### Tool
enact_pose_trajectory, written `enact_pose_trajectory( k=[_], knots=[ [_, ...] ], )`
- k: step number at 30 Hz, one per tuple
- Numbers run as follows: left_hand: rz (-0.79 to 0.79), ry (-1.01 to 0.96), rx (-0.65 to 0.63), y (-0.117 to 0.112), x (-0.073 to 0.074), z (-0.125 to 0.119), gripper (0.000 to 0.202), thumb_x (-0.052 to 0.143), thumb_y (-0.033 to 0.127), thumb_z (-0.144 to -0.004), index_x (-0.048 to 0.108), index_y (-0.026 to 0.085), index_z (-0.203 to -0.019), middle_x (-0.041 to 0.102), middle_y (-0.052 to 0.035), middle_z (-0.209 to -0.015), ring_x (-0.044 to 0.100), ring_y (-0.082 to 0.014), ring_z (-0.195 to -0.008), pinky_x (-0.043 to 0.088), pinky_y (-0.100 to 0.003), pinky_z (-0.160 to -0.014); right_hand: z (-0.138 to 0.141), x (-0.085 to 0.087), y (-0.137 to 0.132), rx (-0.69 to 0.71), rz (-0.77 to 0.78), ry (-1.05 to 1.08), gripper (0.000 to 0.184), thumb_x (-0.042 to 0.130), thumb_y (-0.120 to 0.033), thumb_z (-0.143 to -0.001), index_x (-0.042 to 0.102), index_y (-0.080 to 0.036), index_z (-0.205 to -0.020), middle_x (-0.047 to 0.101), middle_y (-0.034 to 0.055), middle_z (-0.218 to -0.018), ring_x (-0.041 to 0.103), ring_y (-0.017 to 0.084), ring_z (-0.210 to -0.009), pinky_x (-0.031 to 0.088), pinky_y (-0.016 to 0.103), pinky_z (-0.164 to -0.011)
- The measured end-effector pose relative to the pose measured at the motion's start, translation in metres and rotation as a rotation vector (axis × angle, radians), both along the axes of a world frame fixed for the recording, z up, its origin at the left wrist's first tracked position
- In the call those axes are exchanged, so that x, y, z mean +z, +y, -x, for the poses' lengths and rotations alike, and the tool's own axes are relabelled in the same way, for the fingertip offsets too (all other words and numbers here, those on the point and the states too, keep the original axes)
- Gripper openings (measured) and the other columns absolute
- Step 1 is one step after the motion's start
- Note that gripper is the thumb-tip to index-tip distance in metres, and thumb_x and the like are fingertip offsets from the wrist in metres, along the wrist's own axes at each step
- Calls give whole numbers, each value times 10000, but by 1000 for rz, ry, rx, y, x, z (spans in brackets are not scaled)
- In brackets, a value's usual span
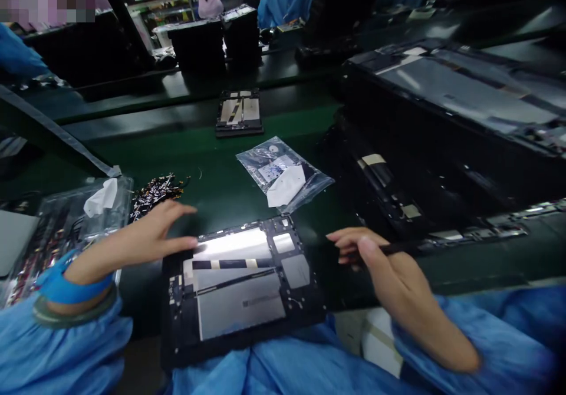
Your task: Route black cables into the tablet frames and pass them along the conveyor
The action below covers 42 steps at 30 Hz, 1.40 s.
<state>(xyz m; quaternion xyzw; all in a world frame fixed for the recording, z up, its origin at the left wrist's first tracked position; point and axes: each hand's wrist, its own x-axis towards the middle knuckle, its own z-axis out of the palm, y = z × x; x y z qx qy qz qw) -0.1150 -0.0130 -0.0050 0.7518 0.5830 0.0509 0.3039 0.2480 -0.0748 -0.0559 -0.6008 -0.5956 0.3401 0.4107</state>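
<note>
An opened tablet chassis (241,289) lies flat at the near edge of the green work surface, its silver battery and boards showing. My left hand (154,236) rests open at its upper left corner, thumb touching the frame, fingers stretched toward a heap of small flex cables (152,191). My right hand (380,265) hovers to the right of the chassis, fingers pinched around a thin black stylus-like tool (407,246) that points right.
A clear plastic bag (285,174) with white labels lies behind the chassis. A second opened tablet (239,113) sits farther back. Stacked black trays (442,124) fill the right side. A clear tray with parts (57,224) is at left. Other workers in blue stand at the back.
</note>
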Motion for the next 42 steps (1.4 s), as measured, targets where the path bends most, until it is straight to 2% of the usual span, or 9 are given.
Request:
enact_pose_trajectory(
  k=[3,6,8,11,13,16,35,39,42],
  knots=[
    [-230,-1,-170,23,0,-62,536,519,510,-867,511,180,-1290,507,-118,-1286,488,-274,-1190,398,-396,-1027,15,-20,18,-162,-111,-38,412,383,-536,-930,624,-209,-860,673,47,-765,634,157,-581,497,302,-586],
    [-269,21,-384,43,-18,-132,546,529,462,-885,480,81,-1272,493,-179,-1289,446,-278,-1232,378,-399,-1044,20,-39,40,-203,-149,4,298,552,-480,-870,599,-202,-968,696,62,-893,694,201,-762,536,354,-731],
    [-348,103,-416,54,-31,-166,548,582,476,-849,518,50,-1189,492,-211,-1276,427,-322,-1244,350,-454,-1053,20,-48,51,-195,-136,62,312,617,-447,-832,590,-200,-1020,699,67,-931,694,214,-833,539,388,-795],
    [-358,174,-405,65,-45,-189,313,554,301,-873,568,44,-1052,570,-194,-1139,536,-298,-1108,415,-428,-971,19,-54,60,-184,-141,97,289,615,-427,-835,595,-196,-1007,695,60,-941,689,199,-829,544,381,-792],
    [-324,168,-396,70,-48,-189,199,479,167,-875,580,51,-1002,609,-162,-1038,595,-248,-976,469,-361,-869,20,-52,62,-180,-158,86,250,619,-412,-829,610,-199,-960,689,48,-914,680,192,-816,544,357,-762],
    [-306,135,-388,75,-49,-182,193,443,136,-873,584,73,-990,628,-127,-982,614,-213,-881,487,-315,-785,21,-46,66,-168,-185,69,195,625,-379,-819,619,-208,-913,682,37,-889,664,188,-823,535,329,-744],
    [-276,9,-375,77,-53,-178,193,447,142,-875,586,68,-988,625,-134,-982,606,-225,-879,490,-343,-788,21,-49,85,-43,-204,20,91,615,-314,-806,641,-230,-830,684,13,-869,647,186,-845,517,325,-780],
    [-286,-42,-409,76,-49,-172,200,518,182,-875,558,93,-1049,581,-141,-1135,575,-222,-1036,473,-341,-888,22,-39,79,-79,-226,18,99,609,-321,-817,640,-227,-804,679,20,-828,645,193,-831,517,337,-776],
    [-315,-96,-458,66,-37,-161,382,645,284,-831,516,139,-1160,505,-139,-1283,486,-256,-1201,426,-393,-981,26,-27,68,-95,-227,57,112,628,-334,-812,652,-224,-804,680,32,-835,649,203,-844,525,358,-797]
  ],
)
